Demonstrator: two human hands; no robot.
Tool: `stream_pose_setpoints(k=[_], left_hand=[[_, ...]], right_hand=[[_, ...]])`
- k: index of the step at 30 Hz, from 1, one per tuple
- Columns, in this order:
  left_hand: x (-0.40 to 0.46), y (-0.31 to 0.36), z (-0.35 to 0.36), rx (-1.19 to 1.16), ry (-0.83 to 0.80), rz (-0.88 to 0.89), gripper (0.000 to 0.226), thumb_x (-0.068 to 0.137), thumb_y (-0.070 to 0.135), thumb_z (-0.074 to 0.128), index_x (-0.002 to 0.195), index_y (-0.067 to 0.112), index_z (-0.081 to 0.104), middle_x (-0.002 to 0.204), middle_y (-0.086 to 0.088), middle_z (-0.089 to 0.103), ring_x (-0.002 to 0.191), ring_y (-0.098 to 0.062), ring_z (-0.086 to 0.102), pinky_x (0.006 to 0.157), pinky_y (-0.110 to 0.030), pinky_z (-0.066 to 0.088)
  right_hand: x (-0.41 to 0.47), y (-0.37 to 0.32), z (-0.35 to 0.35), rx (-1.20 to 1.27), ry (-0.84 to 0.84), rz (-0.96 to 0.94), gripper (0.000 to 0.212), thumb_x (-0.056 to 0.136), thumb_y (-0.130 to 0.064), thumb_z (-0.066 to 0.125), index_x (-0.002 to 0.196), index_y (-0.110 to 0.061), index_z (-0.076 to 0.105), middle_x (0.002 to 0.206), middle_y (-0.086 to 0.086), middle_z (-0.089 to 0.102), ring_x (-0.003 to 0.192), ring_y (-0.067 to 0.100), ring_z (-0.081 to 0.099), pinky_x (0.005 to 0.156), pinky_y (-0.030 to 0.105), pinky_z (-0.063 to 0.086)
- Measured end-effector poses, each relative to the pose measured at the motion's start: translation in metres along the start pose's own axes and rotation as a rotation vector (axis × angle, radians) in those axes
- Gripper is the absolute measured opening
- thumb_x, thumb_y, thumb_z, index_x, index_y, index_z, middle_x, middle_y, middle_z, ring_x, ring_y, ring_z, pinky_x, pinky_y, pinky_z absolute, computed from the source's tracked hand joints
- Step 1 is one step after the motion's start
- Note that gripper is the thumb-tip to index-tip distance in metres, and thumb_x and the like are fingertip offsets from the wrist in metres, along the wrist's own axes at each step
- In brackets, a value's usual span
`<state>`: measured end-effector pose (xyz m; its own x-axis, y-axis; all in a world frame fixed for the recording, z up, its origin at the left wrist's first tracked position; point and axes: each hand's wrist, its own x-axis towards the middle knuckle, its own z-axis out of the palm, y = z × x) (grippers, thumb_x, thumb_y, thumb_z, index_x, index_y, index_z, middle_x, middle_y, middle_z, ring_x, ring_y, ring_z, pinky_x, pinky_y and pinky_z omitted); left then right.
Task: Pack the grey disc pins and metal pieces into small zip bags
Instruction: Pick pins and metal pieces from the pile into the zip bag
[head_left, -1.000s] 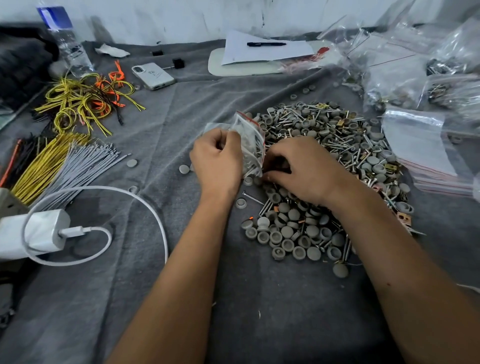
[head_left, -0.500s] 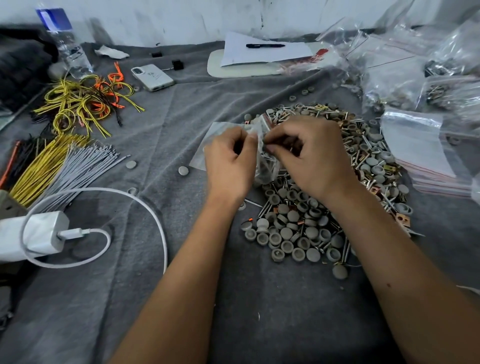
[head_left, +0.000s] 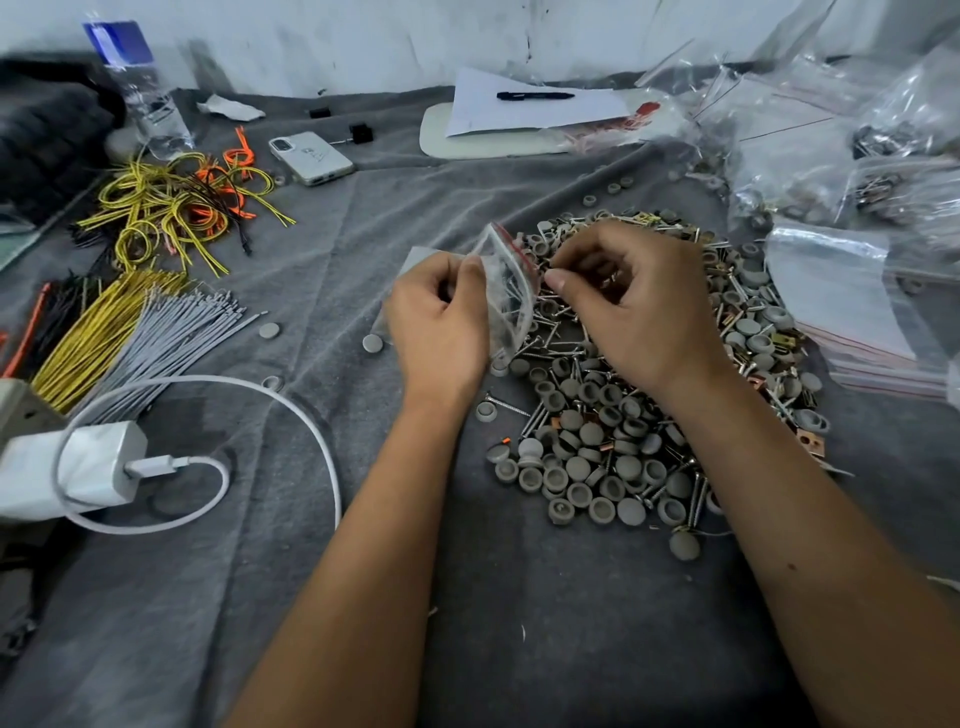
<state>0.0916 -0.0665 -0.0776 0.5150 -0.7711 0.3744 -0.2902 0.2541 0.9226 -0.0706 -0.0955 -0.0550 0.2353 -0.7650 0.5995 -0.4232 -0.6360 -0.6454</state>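
1. Two bare hands meet at the centre of the frame over a grey cloth-covered table. We see the left hand curled round a small clear zip bag with a red seal strip, thumb pressed on its near face, mouth tilted up and to the right.
2. We see the right hand just right of the bag mouth, fingers curled and thumb tucked against them as if pinching something small. What it pinches is hidden, so we cannot tell whether it holds a piece.
3. Directly under and below the right hand spreads the loose heap of grey disc pins and metal screws and clips, from centre to centre right. A few pieces already show dark inside the bag.
4. We judge the first risk to be a miss at the mouth: the opening looks narrow and slanted, so a piece released early could drop back onto the heap.
5. A second risk: the bag hangs from one hand only, and if that grip loosens its contents could spill into the pile.
6. Screw points could snag or pierce the thin plastic if pushed in hard.
7. Stray grey discs lie on the cloth left of the hands; more could roll off that way toward the white charger and cable at lower left.
8. A stack of empty clear zip bags waits at centre right, close enough for a forearm to knock.
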Motion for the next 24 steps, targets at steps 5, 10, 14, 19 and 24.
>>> stream_pose_setpoints(k=[5, 10, 14, 19, 24], left_hand=[[0.0041, -0.0003, -0.0013, -0.003, 0.055, -0.06, 0.045, 0.097, 0.009, 0.057, 0.056, 0.017, 0.042, 0.054, 0.008, 0.039, 0.055, -0.009, 0.036, 0.056, -0.03, 0.031], [0.0057, -0.0032, -0.0013, -0.026, 0.073, -0.07, 0.04, 0.097, 0.009, 0.057, 0.06, 0.01, 0.045, 0.058, -0.002, 0.038, 0.058, -0.014, 0.035, 0.058, -0.033, 0.03], [0.0067, -0.0041, -0.0012, -0.028, 0.064, -0.075, 0.043, 0.097, 0.01, 0.058, 0.058, 0.015, 0.041, 0.056, 0.001, 0.037, 0.058, -0.015, 0.034, 0.058, -0.034, 0.029], [0.0074, -0.0044, 0.0006, 0.003, 0.051, -0.054, 0.047, 0.097, 0.009, 0.058, 0.055, 0.02, 0.038, 0.053, 0.009, 0.037, 0.054, -0.009, 0.033, 0.056, -0.03, 0.028], [0.0055, -0.0044, 0.0005, 0.016, 0.052, -0.048, 0.049, 0.096, 0.008, 0.058, 0.054, 0.023, 0.037, 0.051, 0.014, 0.036, 0.053, -0.005, 0.033, 0.055, -0.028, 0.029]], right_hand=[[-0.0011, 0.0064, 0.0006, -0.198, -0.383, 0.043, 0.006, 0.089, -0.021, 0.079, 0.095, -0.022, 0.078, 0.085, -0.013, 0.07, 0.079, -0.002, 0.065, 0.079, 0.015, 0.052], [0.0009, 0.0061, -0.0001, -0.331, -0.649, 0.041, 0.015, 0.083, -0.038, 0.083, 0.092, -0.026, 0.078, 0.091, -0.014, 0.065, 0.082, 0.001, 0.059, 0.071, 0.02, 0.044], [0.0025, 0.0039, -0.002, -0.33, -0.739, 0.059, 0.011, 0.083, -0.039, 0.083, 0.083, -0.035, 0.072, 0.09, -0.02, 0.059, 0.087, -0.002, 0.056, 0.072, 0.014, 0.037], [0.0014, 0.003, -0.0004, -0.279, -0.745, 0.057, 0.019, 0.085, -0.033, 0.082, 0.078, -0.039, 0.065, 0.088, -0.022, 0.059, 0.086, -0.006, 0.055, 0.078, 0.021, 0.04], [0.0001, 0.0046, -0.0013, -0.167, -0.555, 0.104, 0.008, 0.093, -0.027, 0.075, 0.091, -0.03, 0.068, 0.088, -0.02, 0.064, 0.083, -0.007, 0.06, 0.072, 0.014, 0.043]])
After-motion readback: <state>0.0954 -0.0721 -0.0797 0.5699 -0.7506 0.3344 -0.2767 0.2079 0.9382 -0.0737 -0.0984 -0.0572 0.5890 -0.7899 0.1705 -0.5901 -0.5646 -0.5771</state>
